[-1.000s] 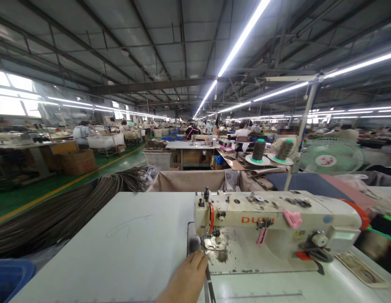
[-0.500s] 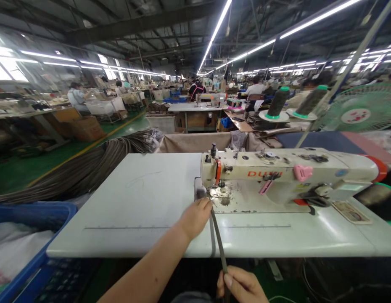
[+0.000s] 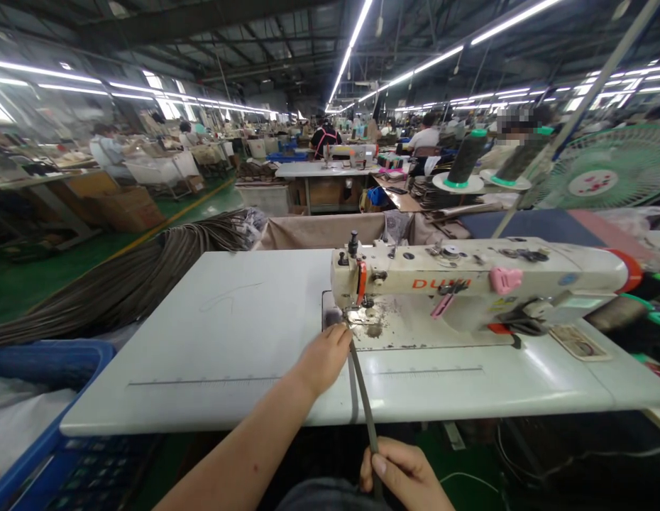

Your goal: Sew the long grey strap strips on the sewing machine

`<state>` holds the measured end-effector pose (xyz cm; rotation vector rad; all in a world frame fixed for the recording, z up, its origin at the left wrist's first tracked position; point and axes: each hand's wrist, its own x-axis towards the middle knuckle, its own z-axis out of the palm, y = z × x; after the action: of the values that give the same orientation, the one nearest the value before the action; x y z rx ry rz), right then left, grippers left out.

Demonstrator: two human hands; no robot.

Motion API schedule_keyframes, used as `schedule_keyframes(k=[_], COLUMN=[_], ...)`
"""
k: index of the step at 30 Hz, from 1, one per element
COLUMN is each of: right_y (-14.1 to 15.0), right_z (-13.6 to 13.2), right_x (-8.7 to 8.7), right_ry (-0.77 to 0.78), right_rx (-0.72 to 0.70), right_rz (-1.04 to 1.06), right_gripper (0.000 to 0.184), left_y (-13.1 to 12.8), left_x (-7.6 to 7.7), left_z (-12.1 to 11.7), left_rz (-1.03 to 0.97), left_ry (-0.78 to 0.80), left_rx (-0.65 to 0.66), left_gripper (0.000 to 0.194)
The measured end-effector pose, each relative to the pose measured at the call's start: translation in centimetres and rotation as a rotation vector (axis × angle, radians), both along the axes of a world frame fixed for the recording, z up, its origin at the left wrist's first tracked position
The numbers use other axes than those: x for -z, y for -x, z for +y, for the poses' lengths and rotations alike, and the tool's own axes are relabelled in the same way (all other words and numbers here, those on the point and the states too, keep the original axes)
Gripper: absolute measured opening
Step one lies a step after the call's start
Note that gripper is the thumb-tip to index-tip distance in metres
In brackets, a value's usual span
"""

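Note:
A narrow grey-brown fabric strip runs from the needle area of the sewing machine down past the table's front edge. Close to the presser foot, my left hand is closed on the strip's far end, fingertips bent down against the machine bed. My right hand pinches the lower part between thumb and fingers, in front of the table edge. Between the two hands the strip is stretched nearly straight. My left fingers hide the strip's end at the needle.
The white sewing table has a printed ruler line. At left are a blue basket with white material and a long bundle of dark strips. Thread cones and a green fan stand at right. Other people sit farther back.
The view has tilted down since the first frame, bringing my right hand and the strip into sight. Over the last half second both hands keep nearly the same hold; the view shifts slightly.

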<state>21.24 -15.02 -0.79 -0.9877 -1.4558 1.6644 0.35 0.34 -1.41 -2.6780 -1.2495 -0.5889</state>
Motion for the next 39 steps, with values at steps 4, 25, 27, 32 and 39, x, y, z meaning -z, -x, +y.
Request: schedule_keyframes(k=[4,25,27,32,39], right_y=[0.1,0.5,0.3,0.1,0.8], right_z=[0.1,0.1,0.0,-0.2,0.2], right_x=[-0.8,-1.3,-1.5,-1.1,0.4], right_ry=[-0.056,0.036,0.033,0.058,0.019], right_rx=[-0.010,0.051,0.040,0.038,-0.117], right_rz=[-0.016,0.037,0.045,-0.026,-0.282], right_gripper=[0.048,0.041,0.043,0.046,0.022], left_y=[0.1,0.0,0.0,0.0,0.1], left_x=[0.0,0.0,-0.2,-0.6,-0.5], left_z=[-0.1,-0.2,-0.3,-0.5,-0.4], left_rz=[0.005,-0.018,-0.012,-0.007,0.019], left_ry=[-0.041,-0.020,-0.037,-0.049,-0.009], left_rx=[-0.007,-0.011,-0.023,-0.028,-0.017], left_gripper=[0.027,0.027,0.024,0.021,0.023])
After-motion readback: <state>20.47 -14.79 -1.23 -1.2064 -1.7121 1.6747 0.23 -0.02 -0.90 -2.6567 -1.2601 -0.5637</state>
